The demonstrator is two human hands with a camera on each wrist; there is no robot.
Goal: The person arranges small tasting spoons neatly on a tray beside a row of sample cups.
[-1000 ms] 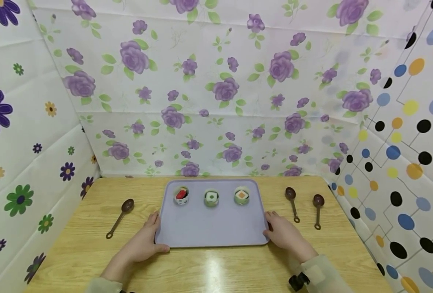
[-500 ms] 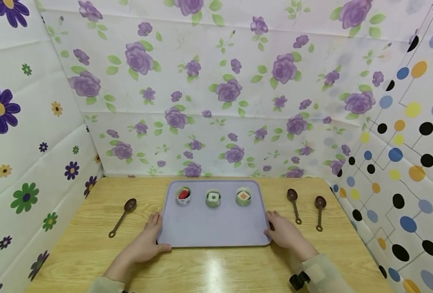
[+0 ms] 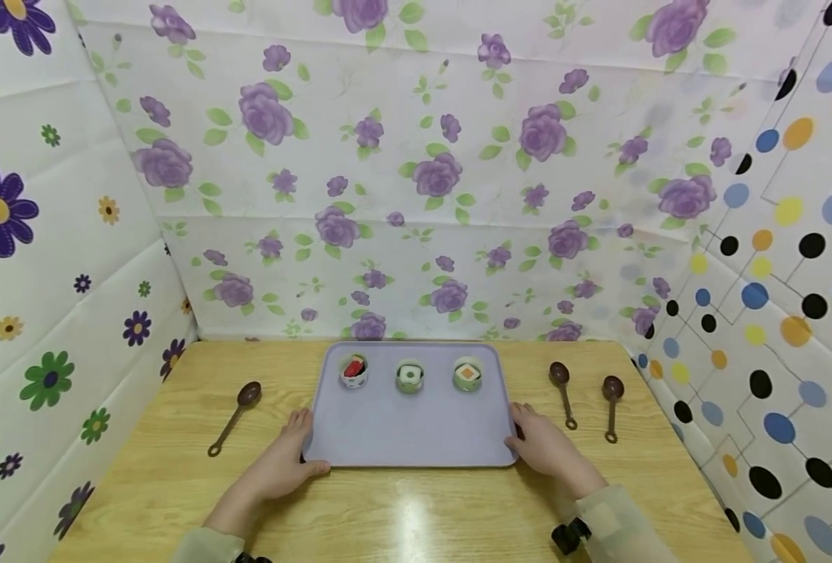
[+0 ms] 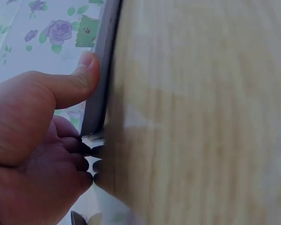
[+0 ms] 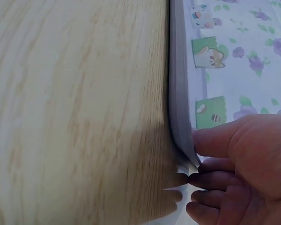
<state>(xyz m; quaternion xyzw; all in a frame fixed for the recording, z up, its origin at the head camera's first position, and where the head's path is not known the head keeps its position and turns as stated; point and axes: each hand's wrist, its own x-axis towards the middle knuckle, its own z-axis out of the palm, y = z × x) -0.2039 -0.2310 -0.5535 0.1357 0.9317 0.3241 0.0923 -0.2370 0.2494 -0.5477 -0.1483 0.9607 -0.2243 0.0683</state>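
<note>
Lilac tray, carrying three cups, is occupying the middle of the worktop. Fingers of left hand and right hand are gripping its sides. One brown spoon is lying leftward, two similar spoons rightward.

From the tray's centre, six o'clock offers passage over bare tabletop; cups obstruct ten, twelve and two, the left hand eight, the right hand four, floral cloth beyond twelve
</note>
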